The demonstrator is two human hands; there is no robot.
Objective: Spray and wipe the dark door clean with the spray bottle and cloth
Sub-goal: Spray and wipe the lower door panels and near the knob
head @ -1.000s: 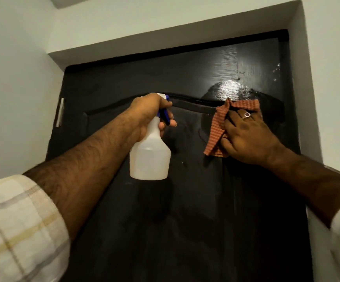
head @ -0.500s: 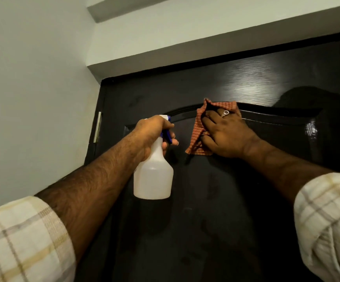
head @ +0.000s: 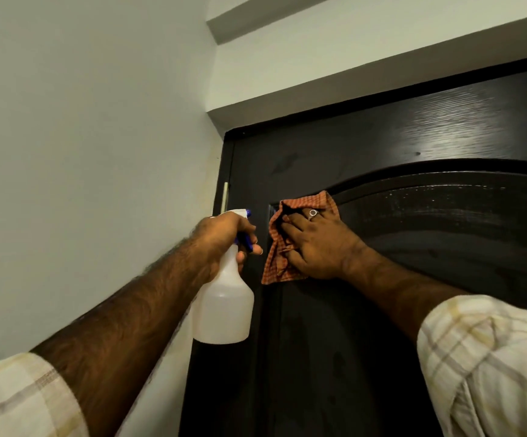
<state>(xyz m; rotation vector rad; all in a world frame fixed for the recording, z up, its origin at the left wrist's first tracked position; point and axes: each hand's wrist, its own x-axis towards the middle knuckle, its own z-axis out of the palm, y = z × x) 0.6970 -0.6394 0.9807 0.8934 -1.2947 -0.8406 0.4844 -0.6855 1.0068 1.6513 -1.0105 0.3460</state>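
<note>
The dark door (head: 413, 146) fills the right half of the view, with an arched raised panel and a glossy wet sheen near the top. My left hand (head: 221, 234) grips the neck of a white spray bottle (head: 223, 307) with a blue trigger, held just left of the panel's corner. My right hand (head: 315, 244), wearing a ring, presses an orange checked cloth (head: 276, 257) flat against the door at the panel's upper left corner, fingers spread over it.
A pale wall (head: 82, 152) runs along the left, meeting the door frame. A metal hinge (head: 225, 197) sits on the door's left edge just above the bottle. A white lintel (head: 350, 74) overhangs the door top.
My right hand has slid the cloth leftward along the arched moulding, from the door's upper right to the panel's left corner. The bottle stayed in my left hand; the view turned left.
</note>
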